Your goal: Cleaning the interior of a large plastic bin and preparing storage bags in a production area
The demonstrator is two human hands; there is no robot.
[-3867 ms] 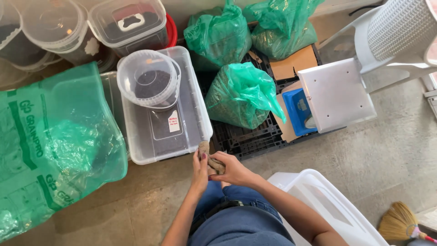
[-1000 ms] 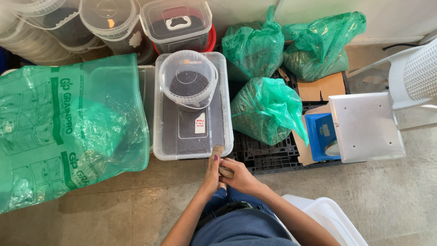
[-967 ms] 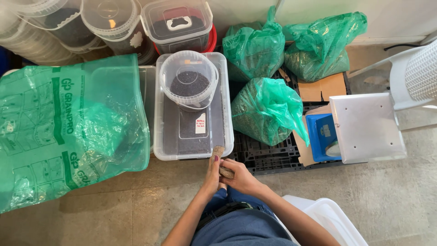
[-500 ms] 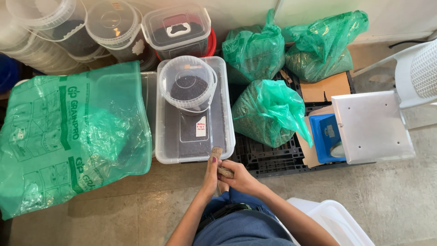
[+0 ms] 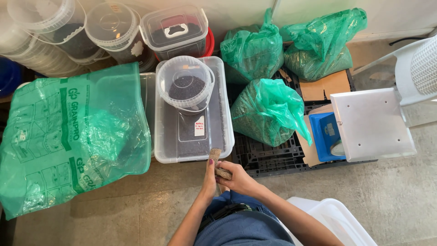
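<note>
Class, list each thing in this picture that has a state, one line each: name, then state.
Left hand: closed on the brown roll.
Right hand: gripping the brown roll's lower end.
Brown roll: held in both hands.
Rectangular clear box: lid on, dark contents.
Round tub: lidded, standing on the box.
Middle green bag: top gathered, full.
Big green bag: slumped against the box.

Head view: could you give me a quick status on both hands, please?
Left hand and right hand both gripping a small brown roll. Clear lidded bin just ahead. Nothing between.
</note>
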